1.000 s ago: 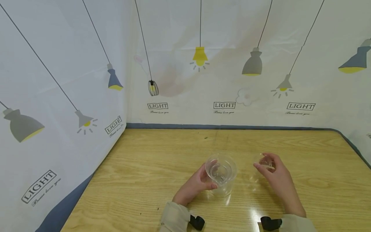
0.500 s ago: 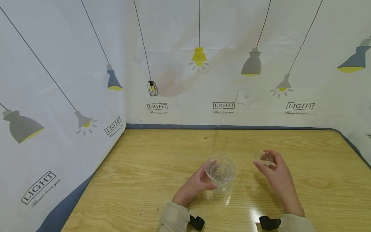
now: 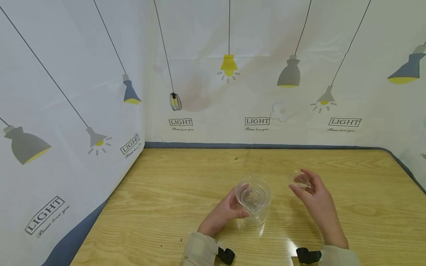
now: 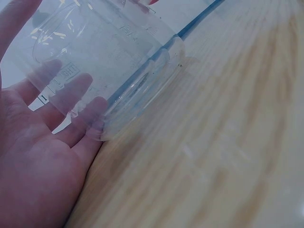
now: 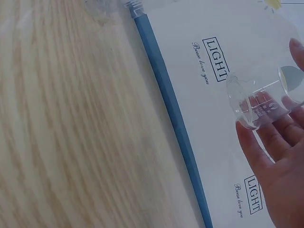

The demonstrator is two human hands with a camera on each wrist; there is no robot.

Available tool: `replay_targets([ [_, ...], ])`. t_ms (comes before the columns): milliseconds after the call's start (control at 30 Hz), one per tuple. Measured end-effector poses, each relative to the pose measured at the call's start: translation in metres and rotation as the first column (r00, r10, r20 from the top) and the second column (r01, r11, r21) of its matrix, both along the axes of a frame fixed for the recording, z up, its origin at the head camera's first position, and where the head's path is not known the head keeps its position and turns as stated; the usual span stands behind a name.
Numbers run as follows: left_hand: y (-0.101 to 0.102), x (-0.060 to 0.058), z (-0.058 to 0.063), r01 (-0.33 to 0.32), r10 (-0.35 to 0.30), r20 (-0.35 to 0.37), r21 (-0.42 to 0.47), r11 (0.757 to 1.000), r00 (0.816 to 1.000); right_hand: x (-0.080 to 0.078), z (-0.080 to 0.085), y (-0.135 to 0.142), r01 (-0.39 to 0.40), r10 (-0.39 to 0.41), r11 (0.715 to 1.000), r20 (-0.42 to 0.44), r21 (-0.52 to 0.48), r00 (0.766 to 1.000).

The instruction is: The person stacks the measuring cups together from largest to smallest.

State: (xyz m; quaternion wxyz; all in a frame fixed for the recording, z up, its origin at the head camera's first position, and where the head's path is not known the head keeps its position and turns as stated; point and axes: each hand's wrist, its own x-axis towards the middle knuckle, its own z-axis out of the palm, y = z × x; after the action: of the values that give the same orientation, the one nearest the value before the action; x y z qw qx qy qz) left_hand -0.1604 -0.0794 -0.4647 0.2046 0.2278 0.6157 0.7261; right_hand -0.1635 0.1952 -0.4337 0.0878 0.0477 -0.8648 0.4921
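Note:
A wide clear cup [image 3: 257,205] stands upright on the wooden table. My left hand [image 3: 222,211] holds it from the left side, thumb in front and fingers around the back. In the left wrist view the fingers show through the wall of the cup [image 4: 111,47], with its base right at the tabletop. To the right, my right hand [image 3: 317,199] grips a small clear glass beaker [image 3: 297,178] between thumb and fingers, raised above the table. White printed markings show on the beaker [image 5: 263,92] in the right wrist view.
The wooden table [image 3: 159,199] ends at a blue strip [image 3: 213,145] along the back. White sheets [image 3: 199,44] printed with lamps and the word LIGHT hang behind and at the left. Both sleeved wrists carry black straps [image 3: 227,255].
My right hand has risen a little and shifted slightly left and away with the beaker, which now sits more clearly in view. The left hand and the cup have stayed in place.

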Motion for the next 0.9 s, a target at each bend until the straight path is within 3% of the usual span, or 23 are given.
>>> replay_targets([
  [467,0.0,0.0,0.0,0.004,-0.004,0.0,-0.002,1.0,1.0,0.001,0.006,-0.006,-0.021,0.021,1.0,-0.002,-0.014,1.0],
  [900,0.0,-0.009,-0.025,-0.021,0.021,0.0,-0.026,0.999,1.0,0.006,0.017,-0.013,-0.04,0.04,0.997,0.001,-0.069,0.999],
])
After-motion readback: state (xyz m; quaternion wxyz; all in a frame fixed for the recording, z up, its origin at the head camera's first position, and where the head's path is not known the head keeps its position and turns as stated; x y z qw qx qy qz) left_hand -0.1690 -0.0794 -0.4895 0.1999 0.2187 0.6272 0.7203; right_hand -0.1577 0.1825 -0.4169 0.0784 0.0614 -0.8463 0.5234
